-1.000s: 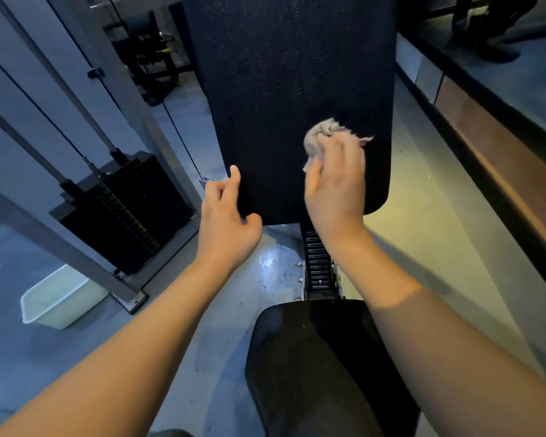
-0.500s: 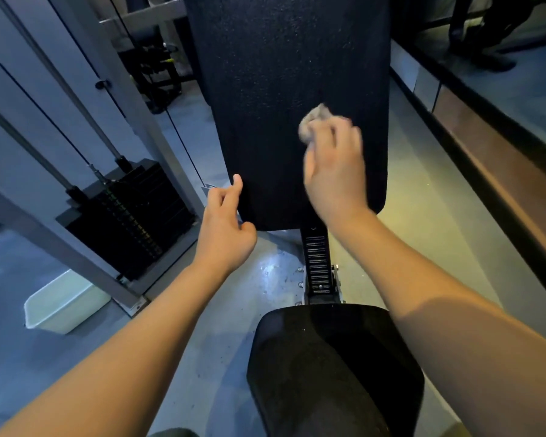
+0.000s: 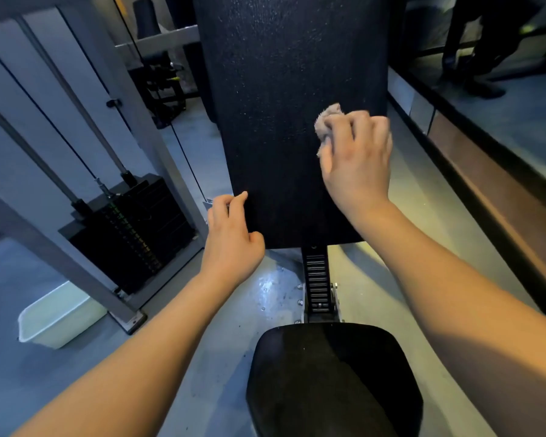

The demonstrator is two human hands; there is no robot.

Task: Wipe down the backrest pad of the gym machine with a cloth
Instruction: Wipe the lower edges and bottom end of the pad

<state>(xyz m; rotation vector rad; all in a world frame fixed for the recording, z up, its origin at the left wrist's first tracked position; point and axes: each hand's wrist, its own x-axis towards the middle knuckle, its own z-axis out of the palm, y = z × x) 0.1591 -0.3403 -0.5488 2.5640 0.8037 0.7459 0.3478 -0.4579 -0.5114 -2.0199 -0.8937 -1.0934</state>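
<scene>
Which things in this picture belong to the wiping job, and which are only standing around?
Belonging to the job:
backrest pad
cloth, pressed on the pad
right hand, holding the cloth
left hand, holding the pad's edge

Only standing around:
seat pad
weight stack
pale tub on the floor

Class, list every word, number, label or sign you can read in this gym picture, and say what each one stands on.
No text here can be read.
On the weight stack: a strip of green-to-orange marks runs down the plates, possibly numbers, too small and blurred to read.
On the backrest pad, the cloth and the seat pad: no print shows.
</scene>
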